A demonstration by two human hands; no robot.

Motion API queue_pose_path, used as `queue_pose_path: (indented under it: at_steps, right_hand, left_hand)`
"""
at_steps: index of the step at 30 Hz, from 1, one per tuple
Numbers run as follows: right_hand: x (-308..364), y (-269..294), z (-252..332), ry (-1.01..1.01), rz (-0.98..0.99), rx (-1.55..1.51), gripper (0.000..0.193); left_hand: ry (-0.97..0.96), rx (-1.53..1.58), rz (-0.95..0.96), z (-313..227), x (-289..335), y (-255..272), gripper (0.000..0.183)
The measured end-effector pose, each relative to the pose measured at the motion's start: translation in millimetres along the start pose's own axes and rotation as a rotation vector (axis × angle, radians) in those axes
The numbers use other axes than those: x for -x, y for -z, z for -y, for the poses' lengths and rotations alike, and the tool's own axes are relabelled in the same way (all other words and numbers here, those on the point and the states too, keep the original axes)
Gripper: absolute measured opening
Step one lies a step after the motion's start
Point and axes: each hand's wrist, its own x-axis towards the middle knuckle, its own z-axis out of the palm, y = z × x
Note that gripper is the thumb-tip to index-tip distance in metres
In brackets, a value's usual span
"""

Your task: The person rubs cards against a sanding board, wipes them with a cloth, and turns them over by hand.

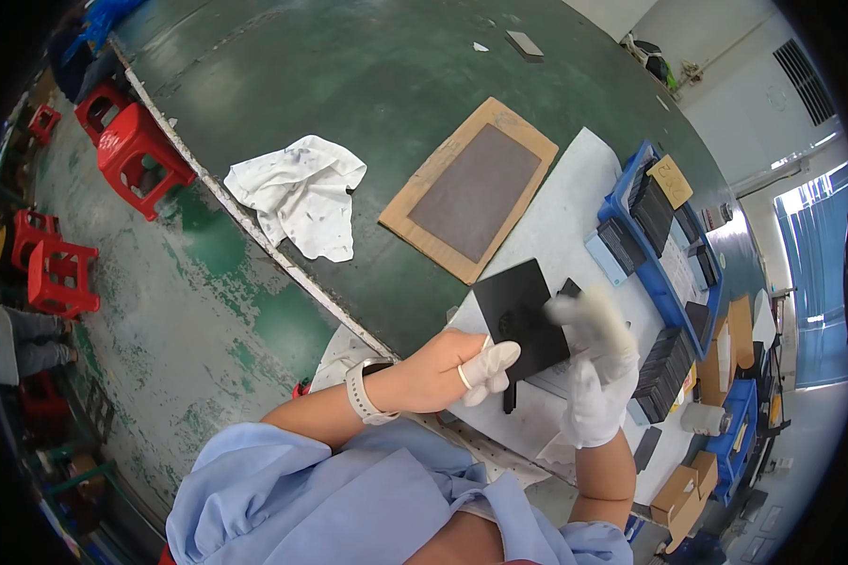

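Note:
A thin black rectangular plate (521,315) is tilted up in front of me, with a faint mark near its middle. My left hand (443,370) grips its lower left corner between thumb and fingers, which wear pale finger covers. In a white glove, my right hand (598,372) is raised beside the plate's right edge. Its fingers are smeared by motion, so I cannot tell if they hold or touch anything. A small black piece shows just behind the plate, close to those fingers. Below the plate, a dark stick-like part (510,397) points downward.
Right of my hands, a blue tray (716,299) holds dark plates, with a stack of black plates (662,375) near it. Ahead lie a cardboard-framed grey sheet (473,193) and a crumpled white cloth (301,193). Red stools (141,155) stand left, beyond the table edge.

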Motion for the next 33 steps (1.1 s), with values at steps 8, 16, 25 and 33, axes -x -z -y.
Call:
queue_pose_path:
  at_steps: [8,16,25,33]
  right_hand:
    - [-14.1,4.5,5.3,0.055,0.295,0.266,0.025]
    - [-79.1,0.6,-47.3,0.079,0.207,0.711,0.044]
    - [-143.9,-53.6,-65.4,-0.140,0.395,0.874,0.044]
    - [-118.5,-19.4,-29.5,0.014,0.818,1.038,0.019]
  left_hand:
    - [0.097,-0.015,0.231,5.8,-1.2,2.6,0.048]
    - [-0.286,-1.380,-0.345,10.9,5.0,40.6,0.048]
    - [-0.204,-1.473,-0.266,20.6,5.2,46.2,0.055]
    - [-0.168,-1.425,-0.236,22.3,6.3,53.9,0.051]
